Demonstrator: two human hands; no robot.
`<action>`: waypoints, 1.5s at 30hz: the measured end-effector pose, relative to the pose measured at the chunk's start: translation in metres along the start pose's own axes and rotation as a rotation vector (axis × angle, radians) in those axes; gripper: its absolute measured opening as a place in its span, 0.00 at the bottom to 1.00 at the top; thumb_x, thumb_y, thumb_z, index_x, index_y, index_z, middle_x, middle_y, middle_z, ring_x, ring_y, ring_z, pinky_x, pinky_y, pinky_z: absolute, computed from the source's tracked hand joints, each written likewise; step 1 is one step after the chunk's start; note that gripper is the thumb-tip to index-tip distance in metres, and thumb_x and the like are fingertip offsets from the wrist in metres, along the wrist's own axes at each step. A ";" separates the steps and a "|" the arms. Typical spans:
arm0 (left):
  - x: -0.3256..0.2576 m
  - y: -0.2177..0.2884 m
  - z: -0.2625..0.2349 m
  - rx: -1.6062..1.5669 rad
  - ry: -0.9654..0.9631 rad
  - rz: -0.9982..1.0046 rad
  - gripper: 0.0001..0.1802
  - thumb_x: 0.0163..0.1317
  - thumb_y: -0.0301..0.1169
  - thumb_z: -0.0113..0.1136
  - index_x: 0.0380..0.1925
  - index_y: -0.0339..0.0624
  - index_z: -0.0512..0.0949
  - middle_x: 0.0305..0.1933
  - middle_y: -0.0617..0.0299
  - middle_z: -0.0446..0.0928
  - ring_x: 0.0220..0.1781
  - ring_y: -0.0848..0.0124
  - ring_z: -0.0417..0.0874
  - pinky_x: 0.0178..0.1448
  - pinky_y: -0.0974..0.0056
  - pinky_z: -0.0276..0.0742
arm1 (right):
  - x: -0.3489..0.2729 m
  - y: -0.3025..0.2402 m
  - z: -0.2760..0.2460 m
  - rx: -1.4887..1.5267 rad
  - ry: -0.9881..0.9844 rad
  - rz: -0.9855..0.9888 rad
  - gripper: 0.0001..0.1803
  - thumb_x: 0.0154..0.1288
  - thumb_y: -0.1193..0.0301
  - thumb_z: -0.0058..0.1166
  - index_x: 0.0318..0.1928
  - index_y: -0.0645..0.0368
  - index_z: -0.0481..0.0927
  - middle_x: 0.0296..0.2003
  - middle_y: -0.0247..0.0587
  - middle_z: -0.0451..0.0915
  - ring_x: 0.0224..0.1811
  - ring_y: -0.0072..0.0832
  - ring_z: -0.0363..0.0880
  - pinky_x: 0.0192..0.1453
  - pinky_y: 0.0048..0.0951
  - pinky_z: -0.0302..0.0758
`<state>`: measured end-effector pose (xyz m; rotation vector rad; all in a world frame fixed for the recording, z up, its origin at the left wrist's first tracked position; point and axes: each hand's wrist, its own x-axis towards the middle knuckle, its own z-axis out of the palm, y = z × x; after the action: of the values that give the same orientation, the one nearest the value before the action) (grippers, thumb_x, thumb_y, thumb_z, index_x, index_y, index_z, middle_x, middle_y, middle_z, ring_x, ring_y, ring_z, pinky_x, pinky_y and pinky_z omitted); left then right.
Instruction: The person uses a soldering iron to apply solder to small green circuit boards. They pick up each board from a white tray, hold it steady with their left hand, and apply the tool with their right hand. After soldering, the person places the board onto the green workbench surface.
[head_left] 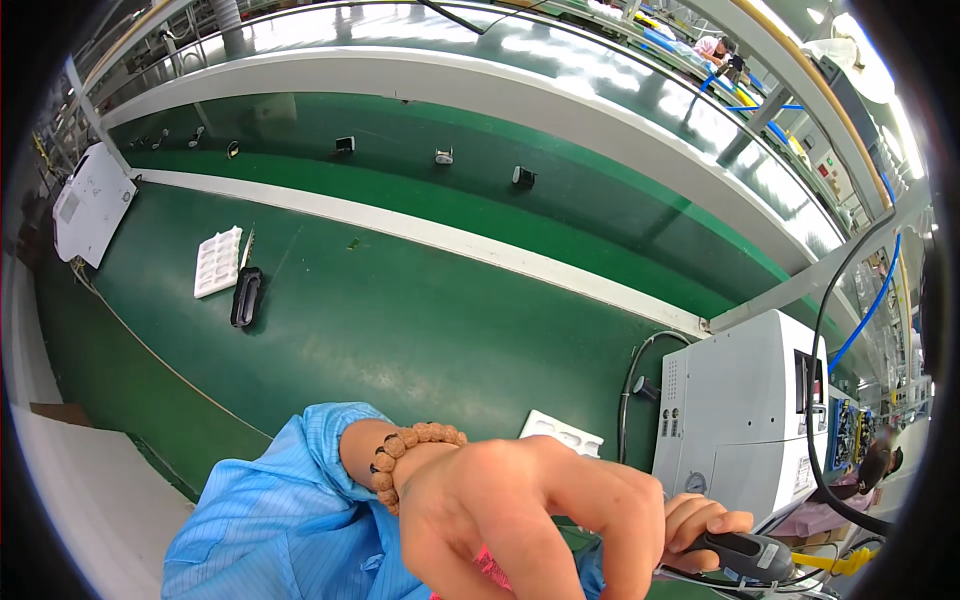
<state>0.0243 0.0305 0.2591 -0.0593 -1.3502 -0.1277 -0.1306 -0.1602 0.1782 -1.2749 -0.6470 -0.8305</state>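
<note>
- Here's the left hand (505,500), big in the foreground, back up, beads (394,460) round the wrist, blue sleeve (300,515) behind it.
- Its fingers bend downward, some running out past the lower edge; whether they pinch anything, I cannot tell.
- Just beyond, partly covered by it, the right hand (690,530): fingers curled together round the dark tool (750,555), thumb on top.
- And there's the tool, low on the right, pointing rightward, a yellow piece (835,562) at its far end and dark cords close by.
- A patch of pink (492,568) peeks out under the left hand; what it is, too hidden to say.
- Tight on that right side! The grey machine (735,400) stands just beyond the right hand, black cable (625,400) curving up beside it.
- A white tray (562,434) sits just past the left hand's knuckles, partly covered, narrowing the way forward.
- Now look left: a broad sweep of green bench (400,320) runs from the machine to the black case (246,297), with a second tray (217,262) right beside the case.
- The bench's near edge curves down toward the sleeve; along the far edge, a white rail (430,237) makes the border.
- Over that rail, small parts (523,177) stand spaced out in a row along a green strip.
</note>
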 end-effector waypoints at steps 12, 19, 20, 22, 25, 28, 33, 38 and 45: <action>-0.013 -0.004 0.014 -0.132 0.086 0.019 0.06 0.61 0.22 0.67 0.38 0.34 0.86 0.42 0.47 0.80 0.42 0.59 0.78 0.45 0.61 0.76 | -0.003 0.002 0.008 -0.019 0.084 -0.047 0.23 0.72 0.57 0.56 0.47 0.61 0.62 0.21 0.36 0.74 0.17 0.24 0.73 0.19 0.23 0.74; -0.017 0.005 0.015 -0.120 0.109 -0.054 0.05 0.61 0.22 0.67 0.37 0.33 0.87 0.42 0.48 0.80 0.42 0.59 0.78 0.44 0.62 0.76 | 0.002 0.000 0.006 -0.043 0.021 -0.003 0.23 0.73 0.56 0.55 0.47 0.61 0.62 0.20 0.35 0.73 0.15 0.23 0.73 0.17 0.23 0.74; -0.018 0.004 0.016 -0.124 0.115 -0.053 0.06 0.60 0.22 0.67 0.37 0.33 0.87 0.42 0.48 0.80 0.42 0.60 0.78 0.44 0.62 0.76 | 0.003 0.001 0.005 -0.040 0.011 -0.011 0.22 0.73 0.56 0.54 0.47 0.61 0.62 0.21 0.35 0.73 0.15 0.23 0.73 0.17 0.23 0.75; -0.020 0.002 0.019 -0.136 0.129 -0.040 0.06 0.60 0.22 0.67 0.38 0.34 0.86 0.42 0.48 0.81 0.42 0.60 0.78 0.44 0.63 0.77 | 0.004 0.003 0.004 -0.037 -0.001 -0.024 0.22 0.73 0.56 0.54 0.47 0.61 0.62 0.21 0.34 0.73 0.15 0.23 0.73 0.17 0.23 0.75; -0.021 0.001 0.019 -0.143 0.137 -0.018 0.07 0.60 0.22 0.67 0.38 0.34 0.86 0.41 0.48 0.81 0.41 0.60 0.78 0.44 0.63 0.77 | 0.004 0.003 0.005 -0.049 -0.005 -0.016 0.22 0.73 0.56 0.54 0.47 0.61 0.62 0.21 0.34 0.73 0.15 0.22 0.73 0.17 0.23 0.75; -0.022 0.002 0.019 -0.126 0.151 -0.034 0.06 0.60 0.22 0.67 0.38 0.34 0.86 0.41 0.49 0.81 0.41 0.60 0.78 0.43 0.63 0.77 | 0.006 0.004 0.008 -0.042 -0.007 -0.005 0.23 0.73 0.56 0.54 0.47 0.62 0.62 0.21 0.34 0.73 0.15 0.22 0.73 0.17 0.23 0.75; -0.024 0.004 0.017 -0.090 0.169 -0.036 0.05 0.61 0.22 0.66 0.37 0.34 0.86 0.40 0.49 0.81 0.41 0.60 0.79 0.43 0.63 0.78 | 0.005 0.007 0.009 -0.036 0.015 -0.007 0.23 0.73 0.55 0.54 0.47 0.62 0.61 0.21 0.33 0.74 0.15 0.22 0.74 0.16 0.22 0.74; -0.030 0.000 0.016 -0.123 0.159 -0.050 0.05 0.61 0.22 0.66 0.38 0.35 0.86 0.40 0.49 0.81 0.41 0.60 0.78 0.43 0.63 0.78 | 0.004 0.008 0.006 -0.061 0.017 -0.030 0.23 0.72 0.55 0.54 0.47 0.61 0.61 0.21 0.33 0.74 0.16 0.22 0.74 0.16 0.22 0.74; -0.036 0.010 0.005 -0.090 0.130 -0.181 0.07 0.62 0.21 0.63 0.40 0.32 0.84 0.43 0.45 0.81 0.42 0.56 0.80 0.45 0.58 0.77 | 0.004 0.007 0.015 -0.087 0.100 -0.028 0.23 0.72 0.55 0.56 0.46 0.61 0.62 0.18 0.32 0.72 0.14 0.21 0.73 0.15 0.22 0.72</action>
<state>0.0133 0.0430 0.2256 -0.0044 -1.2183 -0.3396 -0.1220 -0.1456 0.1807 -1.2967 -0.5549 -0.9481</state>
